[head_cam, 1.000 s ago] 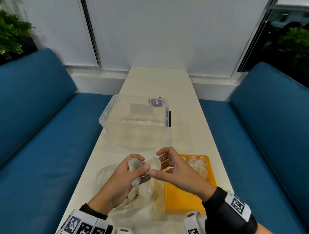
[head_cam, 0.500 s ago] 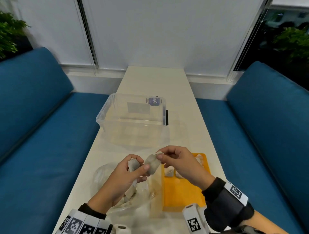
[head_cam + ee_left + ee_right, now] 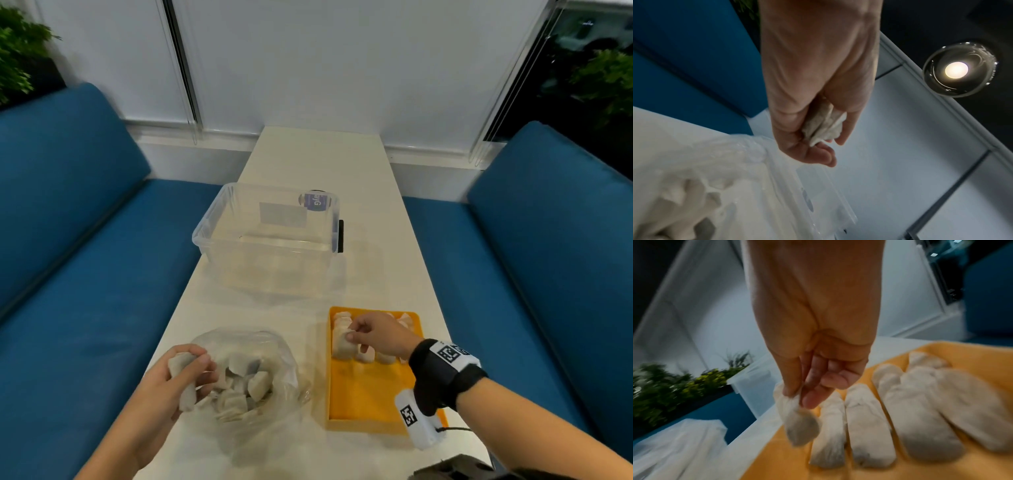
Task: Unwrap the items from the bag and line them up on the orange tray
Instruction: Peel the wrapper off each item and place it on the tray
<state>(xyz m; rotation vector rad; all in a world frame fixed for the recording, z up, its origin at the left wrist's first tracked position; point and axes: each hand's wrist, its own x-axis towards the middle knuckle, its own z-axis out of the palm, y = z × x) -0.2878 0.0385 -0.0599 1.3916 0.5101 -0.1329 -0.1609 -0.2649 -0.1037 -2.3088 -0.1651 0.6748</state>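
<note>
A clear plastic bag (image 3: 253, 346) of pale wrapped items (image 3: 239, 387) lies on the table at the near left. My left hand (image 3: 191, 370) hovers over it and grips a crumpled white wrapper (image 3: 823, 125). An orange tray (image 3: 363, 397) sits to the right with several pale items (image 3: 920, 405) in rows at its far end. My right hand (image 3: 356, 334) is over the tray's far left part. It pinches one pale item (image 3: 797, 423) between thumb and fingertips, beside the row.
A clear empty plastic tub (image 3: 270, 233) stands in the middle of the narrow white table (image 3: 315, 154). Blue sofa seats (image 3: 78, 274) flank the table on both sides. A white wall and blinds close the far end.
My right hand carried the unwrapped item from in front of me to the tray's far left. The left hand kept the wrapper and sank toward the bag.
</note>
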